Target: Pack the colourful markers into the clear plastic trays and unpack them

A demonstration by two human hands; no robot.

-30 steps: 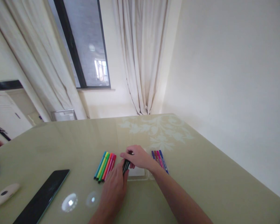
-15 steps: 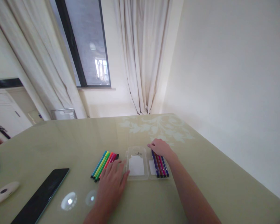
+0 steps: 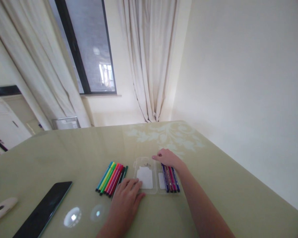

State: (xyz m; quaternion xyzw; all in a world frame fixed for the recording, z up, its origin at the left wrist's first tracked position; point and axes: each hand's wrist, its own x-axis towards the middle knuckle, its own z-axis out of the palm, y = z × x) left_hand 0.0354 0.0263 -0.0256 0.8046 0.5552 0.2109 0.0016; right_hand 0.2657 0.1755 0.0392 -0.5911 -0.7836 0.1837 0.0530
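A clear plastic pen case lies unfolded on the table, with white paper in its left half. Several dark blue, maroon and purple felt-tip pens lie side by side in the right half. My right hand is curled over their far ends, thumb side pointing left; whatever its fingers hold is hidden. My left hand lies palm down, fingers stretched out, over the near left corner of the case. Just left of it is a row of several bright felt-tip pens, the dark green one partly covered by its fingers.
On the left of the glossy green table lie a black phone-like slab and a white oval object. A wall runs along the right side. Curtains and a window stand behind.
My left hand has moved right, off the row of bright pens and onto the case's edge, uncovering more dark pens. My right hand has shifted slightly left over the pen ends.
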